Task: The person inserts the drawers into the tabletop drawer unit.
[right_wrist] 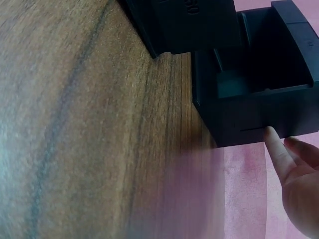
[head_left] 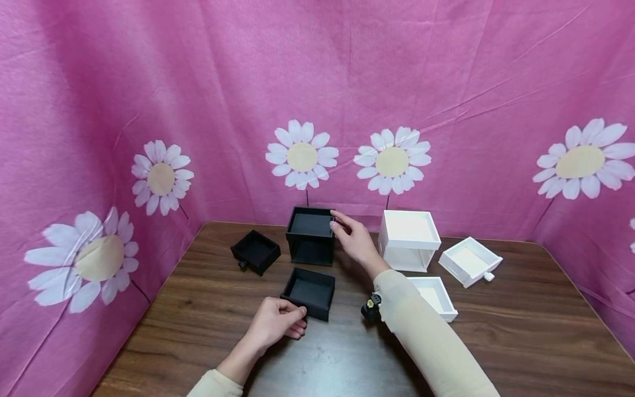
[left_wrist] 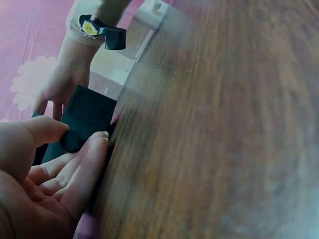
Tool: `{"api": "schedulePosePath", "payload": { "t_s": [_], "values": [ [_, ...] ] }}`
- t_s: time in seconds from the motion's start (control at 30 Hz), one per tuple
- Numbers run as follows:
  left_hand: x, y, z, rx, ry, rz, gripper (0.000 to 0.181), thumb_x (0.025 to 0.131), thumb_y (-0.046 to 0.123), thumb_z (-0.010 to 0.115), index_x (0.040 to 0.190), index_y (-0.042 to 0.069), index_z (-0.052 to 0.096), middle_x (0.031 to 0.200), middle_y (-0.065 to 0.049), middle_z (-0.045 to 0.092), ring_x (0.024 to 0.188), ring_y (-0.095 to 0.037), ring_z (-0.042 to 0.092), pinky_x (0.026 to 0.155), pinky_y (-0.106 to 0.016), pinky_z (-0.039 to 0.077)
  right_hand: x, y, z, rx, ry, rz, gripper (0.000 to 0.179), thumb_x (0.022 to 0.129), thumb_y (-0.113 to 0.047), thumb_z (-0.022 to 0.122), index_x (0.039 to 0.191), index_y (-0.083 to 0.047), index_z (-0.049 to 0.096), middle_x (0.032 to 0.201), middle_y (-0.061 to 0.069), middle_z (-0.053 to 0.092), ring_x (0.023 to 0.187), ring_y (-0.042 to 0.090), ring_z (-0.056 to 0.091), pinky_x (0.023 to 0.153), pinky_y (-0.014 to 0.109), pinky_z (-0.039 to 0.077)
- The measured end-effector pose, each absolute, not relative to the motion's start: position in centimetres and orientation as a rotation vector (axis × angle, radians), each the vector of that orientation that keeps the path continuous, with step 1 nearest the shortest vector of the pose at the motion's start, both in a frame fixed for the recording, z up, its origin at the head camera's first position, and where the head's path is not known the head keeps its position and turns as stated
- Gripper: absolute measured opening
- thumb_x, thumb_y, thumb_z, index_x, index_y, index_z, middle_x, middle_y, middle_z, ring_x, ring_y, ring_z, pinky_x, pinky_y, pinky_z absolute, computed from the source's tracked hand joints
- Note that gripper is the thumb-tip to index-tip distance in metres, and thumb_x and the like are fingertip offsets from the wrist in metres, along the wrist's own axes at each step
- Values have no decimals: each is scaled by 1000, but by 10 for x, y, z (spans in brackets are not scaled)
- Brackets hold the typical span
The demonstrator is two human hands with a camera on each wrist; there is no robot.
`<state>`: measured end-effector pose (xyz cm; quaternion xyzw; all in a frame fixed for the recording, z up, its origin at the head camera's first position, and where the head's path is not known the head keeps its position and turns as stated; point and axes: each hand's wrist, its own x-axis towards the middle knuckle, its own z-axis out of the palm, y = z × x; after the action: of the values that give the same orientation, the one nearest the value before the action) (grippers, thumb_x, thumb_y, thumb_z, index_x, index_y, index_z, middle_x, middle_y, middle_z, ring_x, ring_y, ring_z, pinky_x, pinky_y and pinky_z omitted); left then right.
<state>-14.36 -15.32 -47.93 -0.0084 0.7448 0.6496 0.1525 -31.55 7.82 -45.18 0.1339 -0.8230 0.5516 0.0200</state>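
Note:
In the head view, a small black drawer (head_left: pixel 317 309) lies on the table in front of a black box (head_left: pixel 310 235) with an open front. My left hand (head_left: pixel 278 322) is at the drawer's front. The left wrist view shows its thumb and fingers pinching the drawer's round knob (left_wrist: pixel 71 142). My right hand (head_left: pixel 355 241) touches the box's right side near the top. In the right wrist view, extended fingertips rest against the box's side wall (right_wrist: pixel 234 122), and the black drawer (right_wrist: pixel 197 30) stands before the opening.
Another black drawer (head_left: pixel 255 252) with a knob sits left of the box. On the right are a white open-front box (head_left: pixel 410 243) and two white drawers, one knobbed (head_left: pixel 470 262), one partly behind the right sleeve (head_left: pixel 448 314). A pink flowered curtain (head_left: pixel 347 82) hangs behind the table.

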Motion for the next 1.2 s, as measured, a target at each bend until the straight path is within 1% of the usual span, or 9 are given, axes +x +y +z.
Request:
{"api": "schedulePosePath", "payload": {
  "t_s": [0.17,0.33,0.67,0.93,1.03,1.2],
  "values": [
    [-142,-152,-479,-63,2121,1905,28,102,14,73,103,-15,76,83,-17,80,67,-13,76,66,-31,68,-316,78,-452,421,-2546,1715,49,111,-36,61,158,-21,57,153,12,65,117,31,75,108,52,61],
    [-141,-150,-479,-100,2111,1933,29,103,14,73,105,-15,76,84,-17,81,70,-14,78,68,-31,69,-315,78,-452,416,-2551,1713,48,111,-37,61,158,-25,58,154,11,65,118,30,75,108,51,61],
    [-144,-149,-482,-130,2123,1996,29,103,12,72,108,-16,76,86,-21,81,70,-13,79,69,-29,68,-314,79,-452,420,-2541,1726,49,112,-36,60,159,-23,56,155,12,64,117,32,76,107,51,61],
    [-150,-146,-481,-158,2143,2036,28,103,12,73,108,-15,78,88,-23,81,73,-18,81,71,-31,69,-315,79,-456,415,-2536,1732,48,112,-36,61,159,-25,57,155,11,64,118,32,76,107,50,61],
    [-152,-144,-481,-173,2145,2044,28,103,13,73,108,-14,78,88,-24,81,75,-19,81,72,-31,69,-316,79,-457,418,-2534,1735,49,112,-36,61,159,-23,56,155,11,64,118,32,76,107,49,61],
    [-157,-143,-482,-191,2155,2061,27,103,11,73,108,-15,77,87,-24,81,74,-19,81,71,-30,69,-318,79,-458,421,-2528,1729,49,112,-37,61,159,-23,56,154,11,64,118,32,77,107,49,61]
  ]
}}
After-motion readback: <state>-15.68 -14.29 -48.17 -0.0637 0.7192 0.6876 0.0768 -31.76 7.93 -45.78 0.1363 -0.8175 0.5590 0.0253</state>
